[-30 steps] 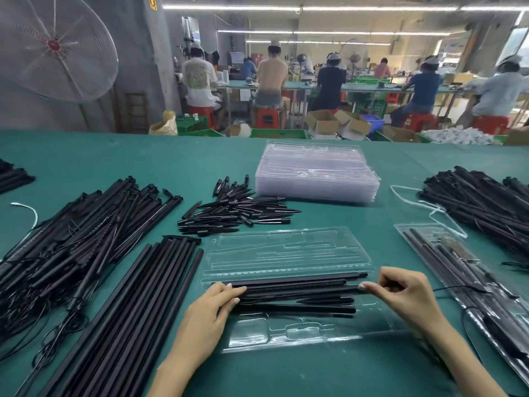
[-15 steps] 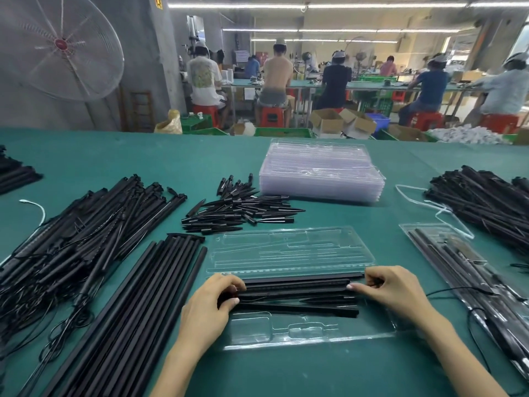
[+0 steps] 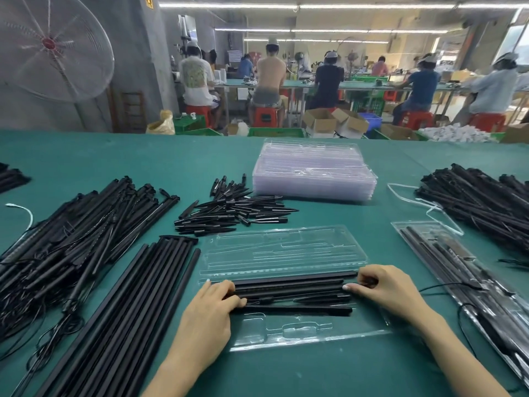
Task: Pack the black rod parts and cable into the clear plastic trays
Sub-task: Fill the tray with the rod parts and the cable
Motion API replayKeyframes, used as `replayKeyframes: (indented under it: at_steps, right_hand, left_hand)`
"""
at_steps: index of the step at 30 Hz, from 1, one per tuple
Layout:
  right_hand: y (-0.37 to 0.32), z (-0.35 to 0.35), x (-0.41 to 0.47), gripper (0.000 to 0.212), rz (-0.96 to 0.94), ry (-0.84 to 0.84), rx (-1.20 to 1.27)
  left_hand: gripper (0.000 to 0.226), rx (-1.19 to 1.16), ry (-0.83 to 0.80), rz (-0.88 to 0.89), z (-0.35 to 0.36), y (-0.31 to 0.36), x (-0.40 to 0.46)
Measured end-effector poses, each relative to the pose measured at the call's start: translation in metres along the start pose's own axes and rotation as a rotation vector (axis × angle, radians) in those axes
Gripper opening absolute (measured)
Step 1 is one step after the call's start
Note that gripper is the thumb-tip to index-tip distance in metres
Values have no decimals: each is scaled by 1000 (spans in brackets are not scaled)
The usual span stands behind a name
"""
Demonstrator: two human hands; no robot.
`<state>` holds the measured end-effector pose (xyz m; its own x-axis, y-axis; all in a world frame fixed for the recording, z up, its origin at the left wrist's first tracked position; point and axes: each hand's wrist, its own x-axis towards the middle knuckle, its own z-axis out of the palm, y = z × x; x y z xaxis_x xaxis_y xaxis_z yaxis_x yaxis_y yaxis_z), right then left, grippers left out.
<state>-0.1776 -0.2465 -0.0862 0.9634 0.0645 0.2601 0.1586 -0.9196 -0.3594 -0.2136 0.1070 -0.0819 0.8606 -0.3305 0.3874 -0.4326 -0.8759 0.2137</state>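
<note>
**Rod parts pressed into the open clear tray, a hand at each end**

Black rod parts (image 3: 289, 293) lie side by side in the near half of an open clear plastic tray (image 3: 286, 333), low in the centre of the frame. The left hand (image 3: 211, 313) rests on their left ends, its fingers curled over the rods and its thumb along the nearest one. The right hand (image 3: 386, 290) covers the right ends, fingers bent down onto the rods and thumb pointing left along them; whether it pinches a rod or only presses on it cannot be told. The tray's hinged far half (image 3: 283, 250) lies flat just beyond the rods, holding nothing.

Left of the tray, a row of long straight rods (image 3: 123, 316) runs diagonally to the lower left corner. Further left sprawls a tangled pile of rods with cables (image 3: 65, 253). Above the tray sits a heap of short pointed spikes (image 3: 232, 210), and beyond it, right of centre, a stack of clear trays (image 3: 313, 170). At the right edge a filled tray (image 3: 469, 285) lies at an angle, a thin black cable (image 3: 446, 286) trailing from it toward the right wrist. Another rod pile (image 3: 481, 199) fills the upper right of the green table (image 3: 114, 156).

Across the top of the frame, workers (image 3: 329, 78) sit on red stools with their backs turned; a large fan (image 3: 51, 47) stands upper left.
</note>
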Motion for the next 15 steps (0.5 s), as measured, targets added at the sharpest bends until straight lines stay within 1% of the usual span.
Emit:
replayKeyframes:
  at_steps: [1, 2, 3, 5, 7, 8, 9, 10, 11, 13, 15]
  right_hand:
    - [1, 0, 0, 49, -5, -1, 28]
    - [1, 1, 0, 48, -15, -4, 69]
    - [2, 1, 0, 46, -26, -11, 116]
    - [2, 2, 0, 43, -34, -26, 191]
    - [1, 2, 2, 39, -10, -44, 234]
    - [2, 3, 2, 38, 7, -53, 247]
    - [2, 4, 2, 38, 24, -61, 255]
    - [2, 5, 2, 38, 37, -64, 260]
    - [3, 6, 1, 38, 44, -61, 267]
    - [4, 7, 0, 39, 48, -48, 277]
    - [4, 7, 0, 38, 48, -45, 273]
  left_hand:
    - [42, 43, 8, 45, 1, 2, 0]
    - [43, 78, -17, 76, 3, 4, -1]
    - [38, 100, -67, 85, 4, 6, 0]
    - [23, 59, -162, 60, 9, 6, 2]
    - [13, 61, -166, 47, 11, 11, 10]
    - [11, 76, -121, 57, 11, 15, 16]
    - [15, 99, -84, 49, 10, 20, 23]
    - [17, 122, -82, 34, 12, 25, 29]
    - [18, 141, -85, 55, 16, 30, 36]
    - [30, 50, -128, 142, 27, 39, 47]
    - [46, 21, -229, 256, 35, 48, 57]
